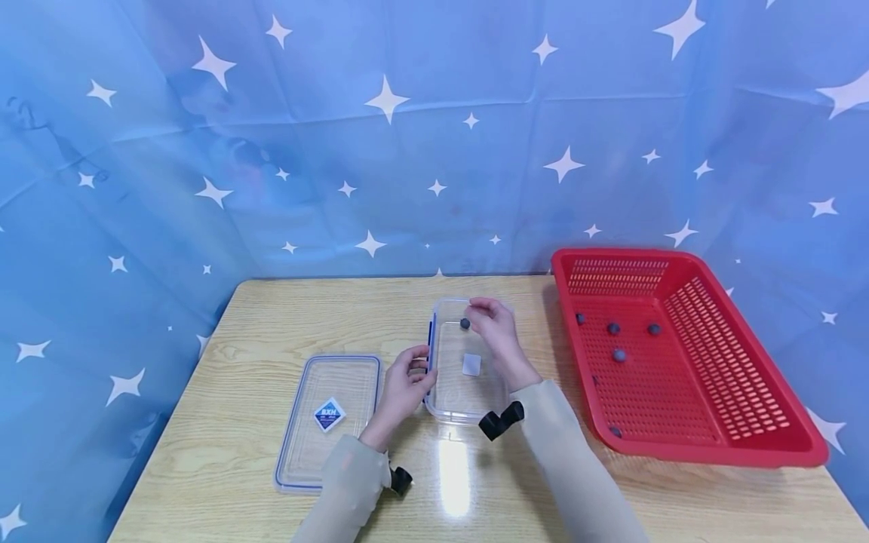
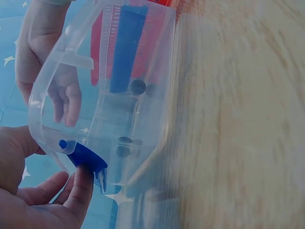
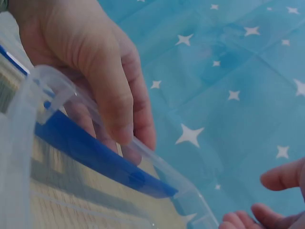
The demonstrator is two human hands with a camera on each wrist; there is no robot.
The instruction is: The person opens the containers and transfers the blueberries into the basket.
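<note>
A clear plastic food container (image 1: pixel 451 403) with blue side clips stands in the middle of the table. My left hand (image 1: pixel 407 381) grips its left wall; in the left wrist view the thumb is at the rim and fingers touch a blue clip (image 2: pixel 88 157). Above the container's far right part is my right hand (image 1: pixel 494 326), fingers loosely bent and apart from the thumb, with nothing seen between them. A small dark blue-grey ball (image 1: pixel 465 323) shows near the container's far end. Dark round shapes (image 2: pixel 138 87) also show through its wall, some possibly reflections.
A red plastic basket (image 1: pixel 706 449) with several small dark balls (image 1: pixel 619 355) stands on the right. To the left lies a clear lid (image 1: pixel 305 452) with a blue seal and a label. Behind the wooden table (image 1: pixel 224 422) hangs a blue star-patterned cloth (image 1: pixel 434 151).
</note>
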